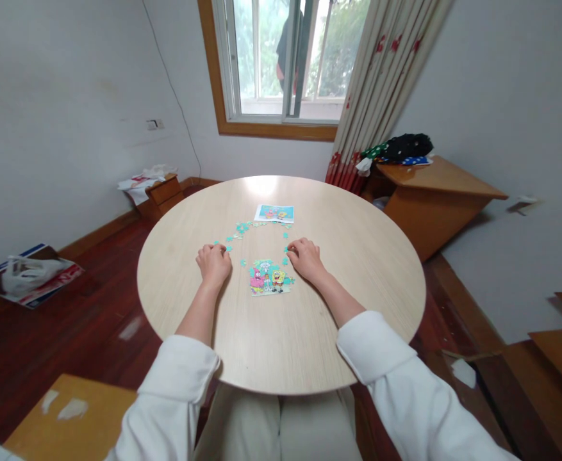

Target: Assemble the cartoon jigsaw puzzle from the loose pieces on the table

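Note:
A partly joined jigsaw puzzle point(267, 279) with cartoon figures lies flat on the round table point(281, 346). Left of it, my left hand point(214, 262) rests with curled fingers beside a loose puzzle piece point(229, 248); whatever is under its fingertips is hidden. On the other side, my right hand point(304, 256) pinches a small teal puzzle piece point(287, 250) against the tabletop. Several loose pieces point(243, 227) form a loose arc beyond the puzzle. Behind them lies a printed picture sheet point(274, 214) with similar figures.
A window point(285, 64) and a curtain point(381, 70) are beyond the table. At the right stands a tilted wooden cabinet point(441, 198) with dark cloth point(408, 148) on it. A wooden stool-like surface point(69, 416) is at the lower left, and a plastic bag point(31, 275) lies on the left.

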`<state>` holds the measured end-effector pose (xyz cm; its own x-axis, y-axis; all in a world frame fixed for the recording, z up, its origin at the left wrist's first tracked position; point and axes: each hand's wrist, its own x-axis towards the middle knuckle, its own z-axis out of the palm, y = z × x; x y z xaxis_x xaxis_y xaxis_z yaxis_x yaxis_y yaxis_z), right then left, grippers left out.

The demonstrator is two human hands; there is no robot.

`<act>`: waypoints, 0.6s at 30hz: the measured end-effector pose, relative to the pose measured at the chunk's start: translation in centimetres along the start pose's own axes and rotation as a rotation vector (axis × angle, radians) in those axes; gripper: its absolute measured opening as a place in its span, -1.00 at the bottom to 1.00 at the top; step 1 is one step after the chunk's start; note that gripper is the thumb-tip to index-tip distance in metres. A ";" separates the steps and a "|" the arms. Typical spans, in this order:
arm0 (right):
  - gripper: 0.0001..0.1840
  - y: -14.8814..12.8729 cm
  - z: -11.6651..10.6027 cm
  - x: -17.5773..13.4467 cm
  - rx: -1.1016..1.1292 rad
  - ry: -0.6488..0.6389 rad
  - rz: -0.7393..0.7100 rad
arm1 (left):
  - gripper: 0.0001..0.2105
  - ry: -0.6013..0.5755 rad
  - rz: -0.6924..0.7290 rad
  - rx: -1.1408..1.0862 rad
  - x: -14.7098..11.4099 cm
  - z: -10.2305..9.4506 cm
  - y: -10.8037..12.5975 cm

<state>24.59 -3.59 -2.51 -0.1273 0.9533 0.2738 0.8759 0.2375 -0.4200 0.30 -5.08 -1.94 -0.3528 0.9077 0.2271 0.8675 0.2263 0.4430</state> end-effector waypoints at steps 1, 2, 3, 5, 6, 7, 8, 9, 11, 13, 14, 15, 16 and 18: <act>-0.77 0.0 0.1 -0.1 -0.008 0.011 -0.012 | -0.70 0.003 -0.001 -0.001 -0.1 0.0 0.0; -0.74 -0.1 0.2 -0.2 -0.019 0.017 -0.026 | -0.70 0.005 -0.003 -0.002 -0.2 0.0 0.0; -0.72 -0.1 0.2 -0.3 -0.031 0.017 -0.038 | -0.70 0.007 -0.003 -0.001 -0.3 0.0 0.0; -0.68 -0.2 0.4 -0.4 -0.056 0.005 -0.051 | -0.68 0.007 0.007 0.004 -0.5 0.1 0.1; -0.67 -0.2 0.5 -0.4 -0.066 -0.001 -0.052 | -0.66 0.004 0.022 0.010 -0.6 0.1 0.1; -0.67 -0.2 0.5 -0.5 -0.074 -0.004 -0.049 | -0.65 -0.002 0.043 0.021 -0.7 0.2 0.1; -0.67 -0.3 0.6 -0.5 -0.080 -0.005 -0.044 | -0.63 -0.010 0.067 0.036 -0.8 0.2 0.2; -0.66 -0.3 0.6 -0.5 -0.086 -0.004 -0.039 | -0.61 -0.021 0.090 0.054 -0.9 0.3 0.2; -0.65 -0.3 0.6 -0.6 -0.096 -0.002 -0.033 | -0.58 -0.050 0.120 0.088 -1.1 0.4 0.3; -0.65 -0.4 0.6 -0.7 -0.108 -0.007 -0.033 | -0.56 -0.079 0.136 0.117 -1.4 0.5 0.3; -0.65 -0.4 0.5 -0.7 -0.112 -0.008 -0.033 | -0.56 -0.088 0.141 0.128 -1.5 0.6 0.3; -0.64 -0.4 0.5 -0.7 -0.116 -0.009 -0.031 | -0.55 -0.095 0.146 0.136 -1.6 0.6 0.3; -0.64 -0.4 0.5 -0.7 -0.118 -0.009 -0.030 | -0.54 -0.100 0.149 0.142 -1.7 0.5 0.3; -0.62 -0.4 0.6 -0.7 -0.119 -0.008 -0.026 | -0.54 -0.104 0.149 0.144 -1.8 0.5 0.3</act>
<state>24.10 -4.22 -3.05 -0.1543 0.9485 0.2766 0.9213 0.2392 -0.3066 1.42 -6.50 -2.61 -0.1856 0.9647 0.1870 0.9509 0.1284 0.2815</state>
